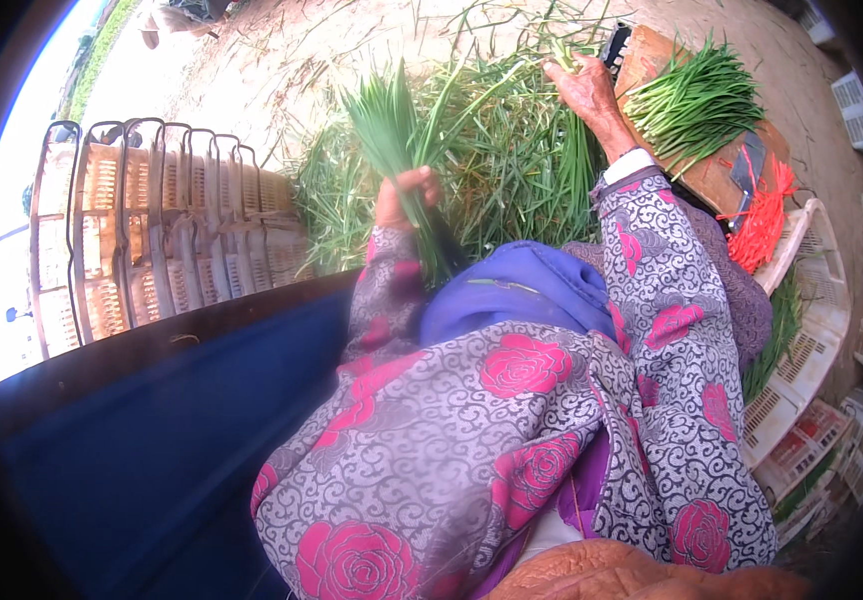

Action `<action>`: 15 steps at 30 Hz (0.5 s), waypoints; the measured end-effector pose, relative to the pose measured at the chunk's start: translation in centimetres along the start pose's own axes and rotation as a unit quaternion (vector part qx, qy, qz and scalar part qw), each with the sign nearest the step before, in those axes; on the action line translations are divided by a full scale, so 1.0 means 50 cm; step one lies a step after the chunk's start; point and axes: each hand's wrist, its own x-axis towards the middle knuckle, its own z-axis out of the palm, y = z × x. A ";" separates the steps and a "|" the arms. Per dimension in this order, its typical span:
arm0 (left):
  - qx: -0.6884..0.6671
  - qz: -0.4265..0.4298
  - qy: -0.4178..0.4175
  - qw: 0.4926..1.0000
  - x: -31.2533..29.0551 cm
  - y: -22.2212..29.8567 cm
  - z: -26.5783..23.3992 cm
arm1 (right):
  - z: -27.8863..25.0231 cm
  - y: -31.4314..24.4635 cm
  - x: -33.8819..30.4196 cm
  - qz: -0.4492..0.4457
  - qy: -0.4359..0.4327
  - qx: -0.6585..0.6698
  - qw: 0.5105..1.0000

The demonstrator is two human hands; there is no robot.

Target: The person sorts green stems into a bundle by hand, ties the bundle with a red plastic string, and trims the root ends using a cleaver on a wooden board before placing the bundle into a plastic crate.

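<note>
My left hand is closed round an upright bunch of green chives, whose leaves fan out above the fist and hang below it. Farther off and to the right, my right hand pinches a few pale, yellowish leaves at the fingertips. Between and below the two hands spreads a heap of loose green leaves. Just right of my right wrist, a thick pile of trimmed chives lies on a brown board.
Red ties hang at the board's near end. A white plastic basket with greens stands on my right, more crates beyond it. Stacked crates with metal handles stand on the left, behind a dark blue panel with a rusty edge.
</note>
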 end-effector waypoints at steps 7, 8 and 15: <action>-0.032 -0.042 -0.053 0.997 0.014 -0.011 -0.007 | -0.022 -0.011 -0.013 0.072 -0.048 0.085 0.993; -0.021 -0.037 -0.041 0.998 0.013 -0.018 0.007 | -0.017 -0.052 -0.032 0.049 -0.048 0.202 0.977; -0.019 -0.055 0.009 0.998 -0.003 -0.021 0.063 | 0.015 -0.094 -0.062 0.066 -0.189 0.387 0.900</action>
